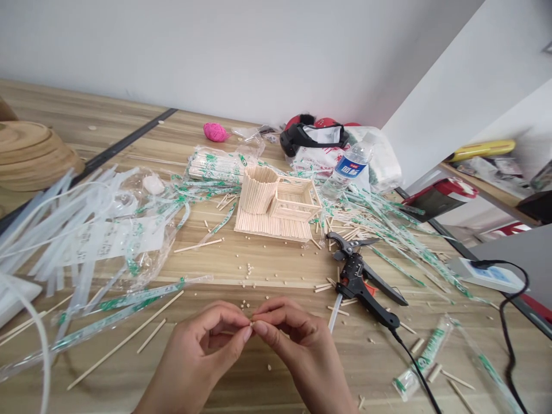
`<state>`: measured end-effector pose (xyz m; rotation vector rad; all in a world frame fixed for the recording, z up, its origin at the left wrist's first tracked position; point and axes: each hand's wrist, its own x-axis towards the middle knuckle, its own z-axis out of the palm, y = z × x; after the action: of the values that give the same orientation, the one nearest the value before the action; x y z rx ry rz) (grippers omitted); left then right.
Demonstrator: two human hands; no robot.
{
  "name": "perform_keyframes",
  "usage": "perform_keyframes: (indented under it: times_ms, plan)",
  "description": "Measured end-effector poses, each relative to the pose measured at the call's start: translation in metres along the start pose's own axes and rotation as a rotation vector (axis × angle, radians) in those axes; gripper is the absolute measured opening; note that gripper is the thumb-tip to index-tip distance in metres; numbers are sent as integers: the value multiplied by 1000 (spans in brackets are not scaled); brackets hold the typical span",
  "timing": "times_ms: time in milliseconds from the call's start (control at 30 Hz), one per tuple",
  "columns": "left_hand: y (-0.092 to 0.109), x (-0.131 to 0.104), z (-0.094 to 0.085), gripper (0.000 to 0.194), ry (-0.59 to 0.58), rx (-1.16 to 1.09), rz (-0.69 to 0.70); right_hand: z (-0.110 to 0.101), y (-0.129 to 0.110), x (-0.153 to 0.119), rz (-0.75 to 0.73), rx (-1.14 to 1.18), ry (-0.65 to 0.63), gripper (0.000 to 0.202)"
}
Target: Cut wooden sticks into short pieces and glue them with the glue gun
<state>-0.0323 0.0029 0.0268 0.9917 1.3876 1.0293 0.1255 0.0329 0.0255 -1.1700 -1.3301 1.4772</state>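
Observation:
My left hand (207,342) and my right hand (297,339) meet fingertip to fingertip over the front of the table. Both pinch a tiny pale piece of wooden stick (252,324), mostly covered by the fingers. Beyond them lie several small cut stick bits (248,268), scattered on the wood. Further back stands a model built of wooden sticks (276,221): a flat base, a tall curved wall at left and an open box frame at right. To the right of my hands rests a black glue gun (360,287), beside black-handled cutters (383,282).
Clear glue sticks (81,230) and a white cable (41,322) spread over the left side. Wrapped chopsticks (219,164), a pink yarn ball (215,132) and a water bottle (350,167) stand behind. Loose wrappers (414,241) and a power strip (487,275) lie at right.

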Motion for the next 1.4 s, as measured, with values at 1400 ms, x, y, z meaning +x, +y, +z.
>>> perform_keyframes:
  times_ms: [1400]
  plan:
    - [0, 7, 0, 18, -66, -299, -194, -3, -3, -3, -526, -587, 54, 15]
